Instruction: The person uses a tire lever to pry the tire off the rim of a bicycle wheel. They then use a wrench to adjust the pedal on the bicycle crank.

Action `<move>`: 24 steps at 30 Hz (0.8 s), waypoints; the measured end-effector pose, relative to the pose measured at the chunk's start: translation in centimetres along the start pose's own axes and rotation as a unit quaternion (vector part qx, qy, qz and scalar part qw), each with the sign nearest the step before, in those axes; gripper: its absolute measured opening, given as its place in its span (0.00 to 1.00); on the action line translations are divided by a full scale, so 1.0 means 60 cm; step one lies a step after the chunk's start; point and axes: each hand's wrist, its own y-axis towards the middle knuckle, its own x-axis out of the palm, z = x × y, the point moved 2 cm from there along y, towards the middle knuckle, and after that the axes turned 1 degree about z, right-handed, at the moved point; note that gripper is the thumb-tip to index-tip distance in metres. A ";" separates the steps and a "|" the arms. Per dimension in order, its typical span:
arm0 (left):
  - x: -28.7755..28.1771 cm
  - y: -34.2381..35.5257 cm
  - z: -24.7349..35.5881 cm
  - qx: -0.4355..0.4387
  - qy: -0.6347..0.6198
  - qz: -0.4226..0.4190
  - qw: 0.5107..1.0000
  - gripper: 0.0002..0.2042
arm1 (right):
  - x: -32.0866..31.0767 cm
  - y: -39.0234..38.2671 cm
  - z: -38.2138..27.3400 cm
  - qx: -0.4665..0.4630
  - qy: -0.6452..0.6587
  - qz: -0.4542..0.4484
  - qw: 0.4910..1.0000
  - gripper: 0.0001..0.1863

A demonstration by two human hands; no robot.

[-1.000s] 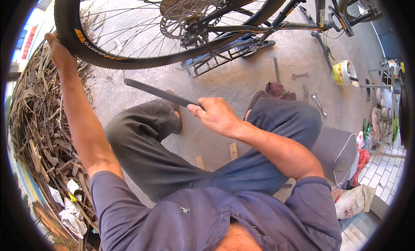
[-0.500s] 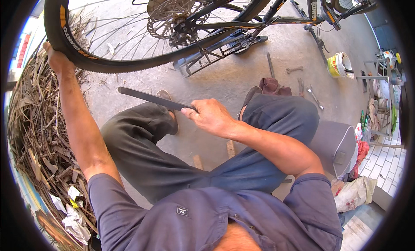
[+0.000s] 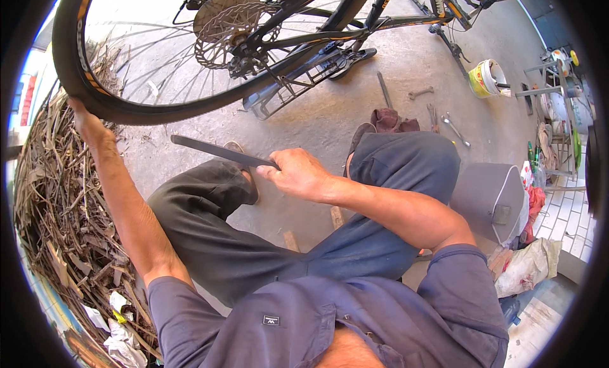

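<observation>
Your right hand (image 3: 297, 173) holds a flat dark metal bar (image 3: 216, 150), fingers closed round its near end, between your knees. Your left hand (image 3: 93, 127) meets the bicycle tyre (image 3: 127, 112) at its lower left; fingers hidden, grip cannot be told. Tyre ahead of you, disc rotor (image 3: 222, 35) inside. Silver wrench (image 3: 456, 129) on floor; bucket (image 3: 480, 82) beyond.

Orange-marked black tyre (image 3: 146, 115), dark grey bar (image 3: 216, 150), maroon cloth (image 3: 388, 120), yellow-and-white bucket (image 3: 482, 81)
</observation>
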 end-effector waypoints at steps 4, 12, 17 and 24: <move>0.010 -0.016 0.069 0.120 0.053 0.004 0.991 0.31 | 0.011 0.009 0.009 -0.040 -0.003 0.010 0.999 0.21; 0.012 -0.047 0.011 0.043 0.038 0.063 0.996 0.37 | 0.010 -0.008 -0.011 -0.027 0.018 -0.009 0.999 0.20; 0.011 -0.022 -0.015 0.082 0.111 0.096 0.986 0.44 | 0.008 -0.016 -0.008 -0.017 0.021 -0.036 0.999 0.20; 0.006 -0.009 -0.035 0.103 0.200 0.087 0.970 0.41 | 0.006 -0.015 0.002 -0.010 0.017 -0.015 1.000 0.20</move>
